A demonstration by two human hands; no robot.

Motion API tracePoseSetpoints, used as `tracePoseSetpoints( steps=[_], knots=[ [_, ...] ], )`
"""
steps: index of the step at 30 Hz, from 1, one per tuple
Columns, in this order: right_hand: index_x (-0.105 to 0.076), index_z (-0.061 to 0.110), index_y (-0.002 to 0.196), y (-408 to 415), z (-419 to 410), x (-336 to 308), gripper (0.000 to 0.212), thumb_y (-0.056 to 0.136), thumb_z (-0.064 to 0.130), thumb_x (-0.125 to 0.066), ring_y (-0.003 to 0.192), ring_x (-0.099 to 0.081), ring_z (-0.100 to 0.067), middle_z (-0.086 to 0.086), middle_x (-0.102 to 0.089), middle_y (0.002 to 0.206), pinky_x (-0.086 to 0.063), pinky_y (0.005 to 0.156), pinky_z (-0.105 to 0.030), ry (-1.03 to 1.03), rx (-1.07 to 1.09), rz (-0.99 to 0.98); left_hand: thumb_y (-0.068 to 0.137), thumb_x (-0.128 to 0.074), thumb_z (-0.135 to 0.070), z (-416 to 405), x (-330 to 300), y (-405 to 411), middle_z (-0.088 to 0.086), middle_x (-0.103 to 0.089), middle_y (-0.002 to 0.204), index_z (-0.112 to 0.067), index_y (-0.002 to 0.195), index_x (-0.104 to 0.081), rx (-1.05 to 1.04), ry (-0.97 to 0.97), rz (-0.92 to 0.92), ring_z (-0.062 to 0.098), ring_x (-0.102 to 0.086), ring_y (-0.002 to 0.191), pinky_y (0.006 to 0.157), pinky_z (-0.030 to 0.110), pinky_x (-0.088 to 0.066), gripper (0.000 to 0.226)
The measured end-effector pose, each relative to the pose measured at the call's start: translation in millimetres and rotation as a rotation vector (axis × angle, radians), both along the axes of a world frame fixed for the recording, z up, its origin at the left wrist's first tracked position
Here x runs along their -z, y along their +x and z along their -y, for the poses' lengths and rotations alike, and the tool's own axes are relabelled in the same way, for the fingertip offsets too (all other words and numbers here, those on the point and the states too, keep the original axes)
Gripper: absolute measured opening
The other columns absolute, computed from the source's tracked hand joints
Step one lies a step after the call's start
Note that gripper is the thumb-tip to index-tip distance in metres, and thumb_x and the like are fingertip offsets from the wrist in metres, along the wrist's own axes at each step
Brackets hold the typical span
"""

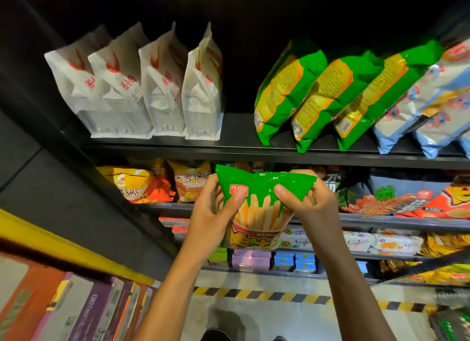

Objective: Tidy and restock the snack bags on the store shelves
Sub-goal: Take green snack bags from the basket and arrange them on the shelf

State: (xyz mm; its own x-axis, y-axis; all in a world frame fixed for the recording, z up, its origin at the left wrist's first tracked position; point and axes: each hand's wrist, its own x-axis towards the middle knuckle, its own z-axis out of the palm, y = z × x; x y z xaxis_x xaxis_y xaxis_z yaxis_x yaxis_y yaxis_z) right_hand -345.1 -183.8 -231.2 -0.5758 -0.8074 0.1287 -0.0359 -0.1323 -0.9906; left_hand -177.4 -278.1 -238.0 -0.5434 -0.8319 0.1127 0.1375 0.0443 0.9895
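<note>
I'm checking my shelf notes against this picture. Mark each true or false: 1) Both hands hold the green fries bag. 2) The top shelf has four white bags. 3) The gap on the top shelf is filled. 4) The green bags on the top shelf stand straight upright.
1) Both the left hand and right hand hold the green fries bag: true.
2) Four white bags stand on the top shelf: true.
3) False: the gap is bare.
4) False: the green bags lean rightward.
</note>
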Motion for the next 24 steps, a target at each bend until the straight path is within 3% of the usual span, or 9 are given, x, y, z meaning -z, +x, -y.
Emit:
tracePoseSetpoints(
  steps=[6, 10, 14, 19, 24],
  knots=[
    [-0.073, 0.011, 0.110, -14.2, -6.6, -2.9, 0.027, 0.084, 0.021, -0.073, 0.101, -0.073, -0.016, 0.002, -0.077, 0.106, -0.059, 0.085, -0.029, 0.002, -0.172, -0.112, 0.091, -0.066, -0.008, 4.6, -0.4, 12.4, -0.009, -0.071, 0.115, -0.010, 0.126, -0.058, 0.127, 0.031, 0.025, 0.010, -0.066, 0.114, 0.091, 0.021, -0.053, 0.036],
    [-0.075, 0.008, 0.110, -15.2, -4.3, 4.1, 0.023, 0.088, 0.016, -0.071, 0.110, -0.070, -0.020, 0.000, -0.076, 0.112, -0.057, 0.092, -0.033, -0.021, -0.202, -0.158, 0.093, -0.071, -0.009, 11.9, -2.2, 20.2, 0.002, -0.069, 0.131, -0.022, 0.125, -0.069, 0.186, 0.071, 0.043, 0.022, -0.062, 0.127, 0.099, 0.031, -0.054, 0.034],
    [-0.076, 0.006, 0.107, -13.9, -1.5, 8.6, 0.018, 0.090, 0.010, -0.070, 0.114, -0.068, -0.022, -0.002, -0.074, 0.114, -0.053, 0.094, -0.028, -0.077, -0.241, -0.170, 0.091, -0.071, -0.009, 11.2, -3.0, 17.5, 0.008, -0.068, 0.132, -0.006, 0.126, -0.067, 0.156, 0.072, 0.056, 0.027, -0.064, 0.125, 0.099, 0.037, -0.056, 0.036],
    [-0.076, 0.008, 0.099, -14.7, -2.7, 12.5, 0.011, 0.092, 0.012, -0.069, 0.111, -0.068, -0.023, -0.002, -0.074, 0.108, -0.051, 0.094, -0.028, -0.154, -0.252, -0.199, 0.089, -0.068, -0.012, 12.7, -4.9, 14.8, 0.011, -0.075, 0.117, -0.002, 0.122, -0.068, 0.174, 0.089, 0.084, 0.025, -0.071, 0.113, 0.092, 0.031, -0.057, 0.034],
    [-0.077, 0.012, 0.095, -16.7, -4.1, 11.5, 0.010, 0.092, 0.011, -0.068, 0.111, -0.067, -0.023, -0.001, -0.073, 0.107, -0.052, 0.094, -0.029, -0.147, -0.274, -0.153, 0.092, -0.064, -0.004, 12.5, -1.2, 10.4, 0.012, -0.072, 0.126, 0.001, 0.118, -0.071, 0.202, 0.070, 0.023, 0.029, -0.066, 0.122, 0.100, 0.044, -0.055, 0.027]
  ],
)
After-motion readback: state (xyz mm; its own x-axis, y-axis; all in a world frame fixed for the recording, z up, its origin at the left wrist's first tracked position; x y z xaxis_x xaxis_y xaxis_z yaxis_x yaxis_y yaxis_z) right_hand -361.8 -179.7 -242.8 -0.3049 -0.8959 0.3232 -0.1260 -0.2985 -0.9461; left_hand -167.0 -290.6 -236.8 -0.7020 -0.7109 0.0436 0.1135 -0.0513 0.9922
